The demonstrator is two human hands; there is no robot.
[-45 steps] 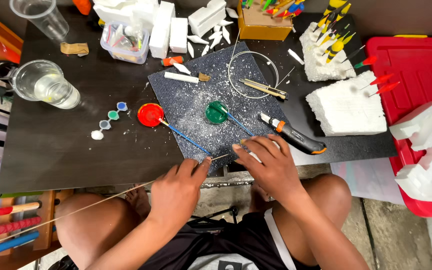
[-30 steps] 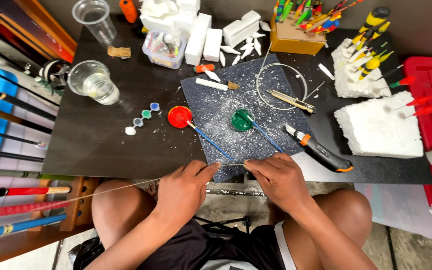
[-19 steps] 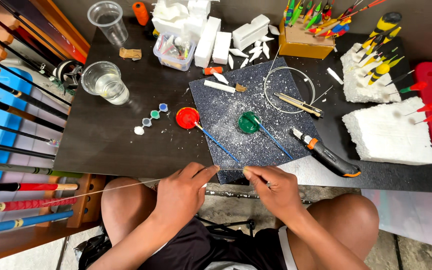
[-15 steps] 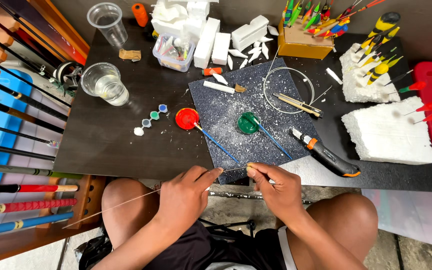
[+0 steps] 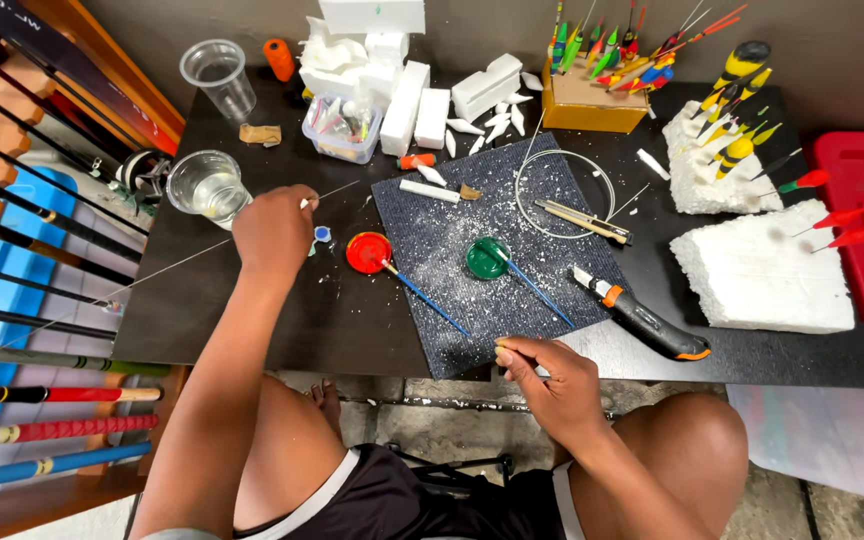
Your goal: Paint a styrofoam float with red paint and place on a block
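At my far left stands a clear cup of water (image 5: pixel 206 186). Just at its three o'clock my left hand (image 5: pixel 274 228) is closed, pinching a thin pale rod (image 5: pixel 324 194) that slants from eight o'clock to two o'clock. Right of it sit a red paint lid (image 5: pixel 368 252) and a green paint lid (image 5: pixel 488 258). At the dark mat's (image 5: pixel 452 300) six o'clock edge, my right hand (image 5: pixel 550 376) is pinched shut, perhaps on a fine tip.

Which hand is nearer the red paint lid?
Left. The left hand is just left of the red paint lid; the right hand sits at the table's near edge, farther away.
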